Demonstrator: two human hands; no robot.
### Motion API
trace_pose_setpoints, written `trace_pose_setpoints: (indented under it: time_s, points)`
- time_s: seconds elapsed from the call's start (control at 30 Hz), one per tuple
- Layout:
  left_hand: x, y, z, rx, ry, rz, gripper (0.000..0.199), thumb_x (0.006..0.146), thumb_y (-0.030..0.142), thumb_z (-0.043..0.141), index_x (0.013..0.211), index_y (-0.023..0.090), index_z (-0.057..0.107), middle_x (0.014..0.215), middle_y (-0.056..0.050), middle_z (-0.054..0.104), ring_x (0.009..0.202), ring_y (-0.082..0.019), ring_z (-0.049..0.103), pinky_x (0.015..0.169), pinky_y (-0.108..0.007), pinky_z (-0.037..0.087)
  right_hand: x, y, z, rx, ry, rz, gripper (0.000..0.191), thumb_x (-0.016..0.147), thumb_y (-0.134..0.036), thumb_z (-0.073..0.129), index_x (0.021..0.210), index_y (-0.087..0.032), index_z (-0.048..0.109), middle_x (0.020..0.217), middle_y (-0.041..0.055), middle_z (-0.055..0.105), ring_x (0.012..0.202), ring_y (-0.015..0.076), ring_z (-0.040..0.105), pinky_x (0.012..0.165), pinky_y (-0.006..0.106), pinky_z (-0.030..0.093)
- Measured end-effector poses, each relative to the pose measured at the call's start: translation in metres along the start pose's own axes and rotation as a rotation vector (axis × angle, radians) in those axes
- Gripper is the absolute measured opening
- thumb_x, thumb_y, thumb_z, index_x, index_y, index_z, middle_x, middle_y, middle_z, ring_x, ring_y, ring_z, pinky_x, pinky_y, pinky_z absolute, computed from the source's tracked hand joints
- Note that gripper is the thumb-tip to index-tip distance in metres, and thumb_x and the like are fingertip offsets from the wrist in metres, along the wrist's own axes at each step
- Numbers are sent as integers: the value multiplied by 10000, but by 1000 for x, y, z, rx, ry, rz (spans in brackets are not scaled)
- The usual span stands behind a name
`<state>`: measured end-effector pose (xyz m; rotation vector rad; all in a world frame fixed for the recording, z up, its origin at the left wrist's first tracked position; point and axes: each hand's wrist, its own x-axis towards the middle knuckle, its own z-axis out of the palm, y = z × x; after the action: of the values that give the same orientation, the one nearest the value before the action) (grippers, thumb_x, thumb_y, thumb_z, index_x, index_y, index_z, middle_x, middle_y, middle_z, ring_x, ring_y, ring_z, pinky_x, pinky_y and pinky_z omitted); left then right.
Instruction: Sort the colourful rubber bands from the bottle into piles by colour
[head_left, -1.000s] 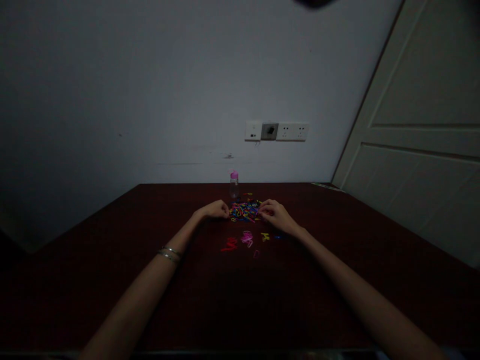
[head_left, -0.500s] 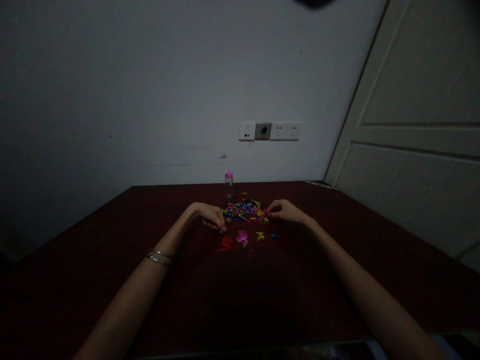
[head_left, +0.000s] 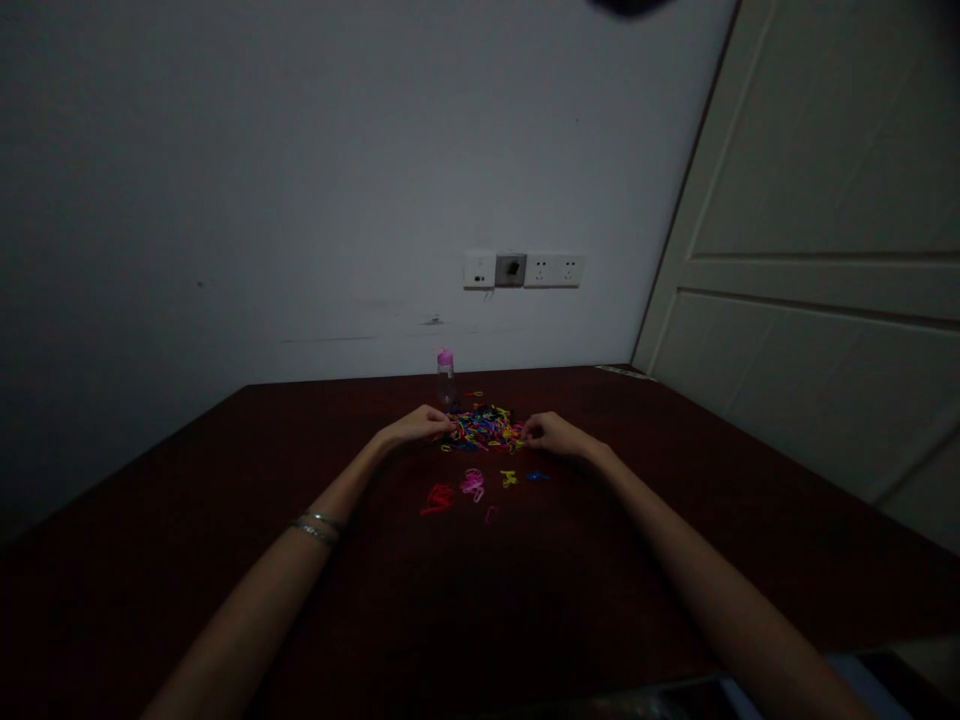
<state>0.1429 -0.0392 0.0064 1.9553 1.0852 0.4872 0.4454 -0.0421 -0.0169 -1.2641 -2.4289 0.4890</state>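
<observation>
A mixed pile of small, colourful plastic clips (head_left: 486,428), shaped like locking stitch markers, lies on the dark red table (head_left: 420,600). At the pile's left edge is my left hand (head_left: 421,424), its fingertips pressed together against the clips. My right hand (head_left: 553,435) touches the right edge with thumb and fingers pinched. What either pinch holds is too small to make out. Nearer to me lie separate groups: red clips (head_left: 439,497), pink clips (head_left: 472,484), yellow clips (head_left: 509,478) and blue clips (head_left: 537,476). A single dark pink clip (head_left: 491,514) lies by itself in front.
Behind the pile stands a clear bottle (head_left: 445,382) with a pink cap. Wall sockets (head_left: 555,270) sit above the table's back edge, and a pale panelled door (head_left: 795,330) borders the right side. Something partly visible lies at the near edge. The room is dim.
My left hand has moved from above the red clips up to the pile's left edge. My right hand stays at the pile's right edge. The view has shifted slightly.
</observation>
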Motion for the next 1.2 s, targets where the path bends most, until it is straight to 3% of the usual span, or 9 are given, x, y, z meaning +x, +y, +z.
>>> trace_pose_setpoints:
  time_s: [0.23,0.57,0.93,1.2]
  points:
    - [19,10,15,42,41,83,357,682,446,523,570,108,550,465,42,364,434,-53,275,432,-210,178,1,0,1,3,25,-2,145,691,-206,565,754,-126,667,732,39,659,677,149,571,602,216,395]
    - [48,24,23,97,37,159,306,685,389,493,586,109,566,479,33,403,447,-61,320,439,-200,229,1,0,0,29,37,-1,167,679,-200,562,758,-129,691,776,50,670,687,152,580,615,223,404]
    - [49,31,34,140,68,197,322,692,388,479,577,105,580,461,39,386,440,-60,303,433,-200,216,4,4,-9,210,88,33,258,673,-332,595,760,-109,693,705,51,660,633,133,550,579,221,404]
    - [55,29,36,190,159,226,288,699,326,478,610,90,617,526,14,481,499,-71,370,473,-190,274,-1,-6,-19,327,20,74,283,650,-355,605,742,-100,687,634,31,621,572,112,506,533,217,376]
